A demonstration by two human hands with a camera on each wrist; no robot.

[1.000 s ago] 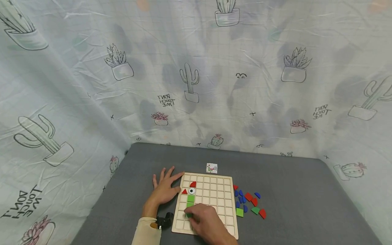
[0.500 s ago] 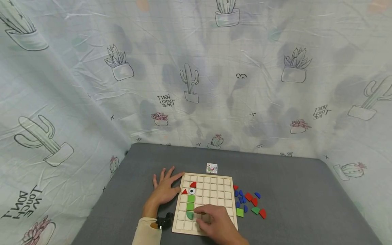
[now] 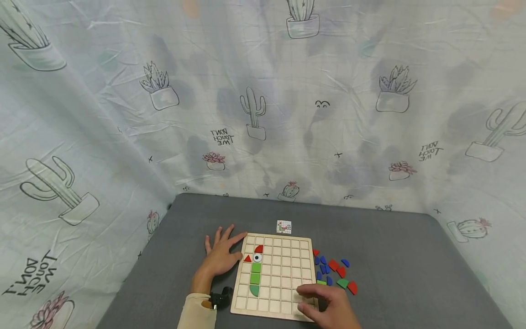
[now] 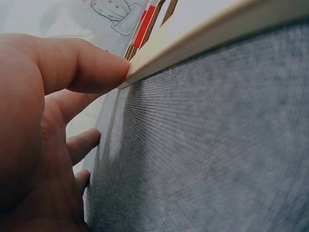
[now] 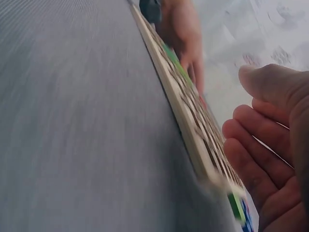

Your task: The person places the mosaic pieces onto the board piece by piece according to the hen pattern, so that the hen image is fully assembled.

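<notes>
Head view: left hand (image 3: 222, 258) flat on grey desk (image 3: 390, 256), grip open, thumb bracing square wooden grid board (image 3: 287, 249) against sliding; right hand (image 3: 328, 304) over board's near right corner, grip loosely curled, empty, beside loose coloured pieces (image 3: 334, 269).

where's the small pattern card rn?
Head view: the pattern card lies flat on the grey table, just beyond the far edge of the wooden grid board, apart from both hands.

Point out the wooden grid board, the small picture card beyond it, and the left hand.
wooden grid board (image 3: 287, 269): head view, bare cells in its middle.
small picture card (image 3: 284, 226): head view, middle of the card.
left hand (image 3: 222, 257): head view, back of the hand, flat by the board's left edge.
</notes>
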